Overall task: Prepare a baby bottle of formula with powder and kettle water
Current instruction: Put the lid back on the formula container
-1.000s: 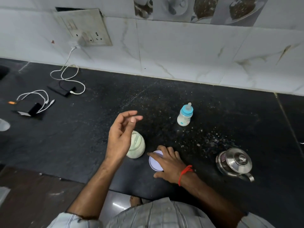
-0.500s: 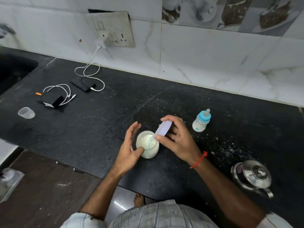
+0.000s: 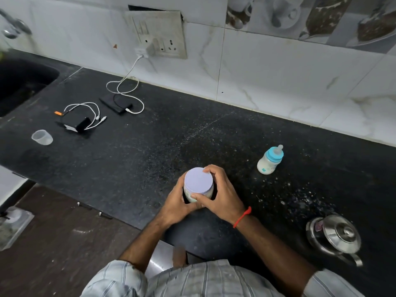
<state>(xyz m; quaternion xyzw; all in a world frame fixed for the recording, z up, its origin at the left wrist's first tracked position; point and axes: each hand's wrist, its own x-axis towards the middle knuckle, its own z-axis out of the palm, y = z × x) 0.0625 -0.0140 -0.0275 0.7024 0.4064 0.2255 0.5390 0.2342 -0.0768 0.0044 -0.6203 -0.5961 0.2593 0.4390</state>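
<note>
Head-worn view, down onto counter [image 3: 150,151]

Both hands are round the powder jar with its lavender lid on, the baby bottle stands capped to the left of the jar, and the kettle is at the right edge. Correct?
Not quite. The head view shows the baby bottle to the right of the powder jar, not the left. The rest holds: left hand and right hand grip the jar, lavender lid on, kettle at right.

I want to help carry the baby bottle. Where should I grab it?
Hold the baby bottle round its wide white body, below the blue collar, coming in from the front. It stands upright and alone on the counter, so nothing blocks your hand. The teat on top looks too small and soft to grip safely.
</note>
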